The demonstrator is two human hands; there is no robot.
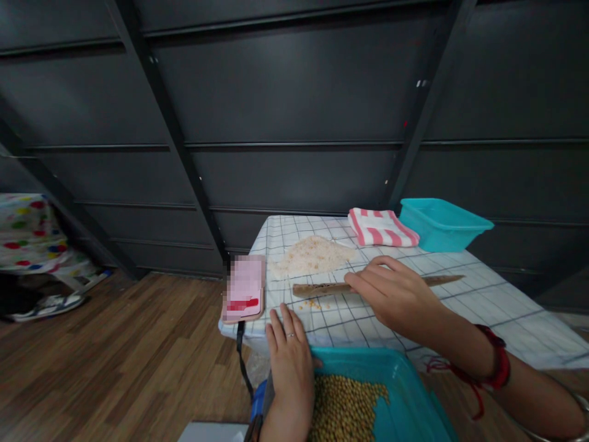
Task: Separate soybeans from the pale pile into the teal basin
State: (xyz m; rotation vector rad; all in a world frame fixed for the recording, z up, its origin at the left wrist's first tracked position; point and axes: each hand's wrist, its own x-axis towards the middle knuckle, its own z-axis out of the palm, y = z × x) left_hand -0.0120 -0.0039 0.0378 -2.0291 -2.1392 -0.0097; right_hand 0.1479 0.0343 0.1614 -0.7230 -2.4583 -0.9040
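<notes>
My right hand (391, 291) is closed around a long, narrow brown strip (322, 290) that looks like wood and lies across the checked tablecloth. Its pointed end reaches out to the right. Just in front of its left end sit several small yellow kernels (313, 304). My left hand (289, 350) has its fingers stretched flat at the table's front edge, by the left corner of a teal basin (368, 354). Many round, tan-brown beans (345, 402) fill the basin's left part. Behind the strip spreads a pale, grainy heap (313, 255) with brownish specks.
A phone (246, 285) in a pink case lies on the table's left edge, with a black strap hanging down. At the back right are a folded pink-striped towel (381, 227) and a second teal basin (444, 224). A dark panelled wall (294, 92) stands behind the table.
</notes>
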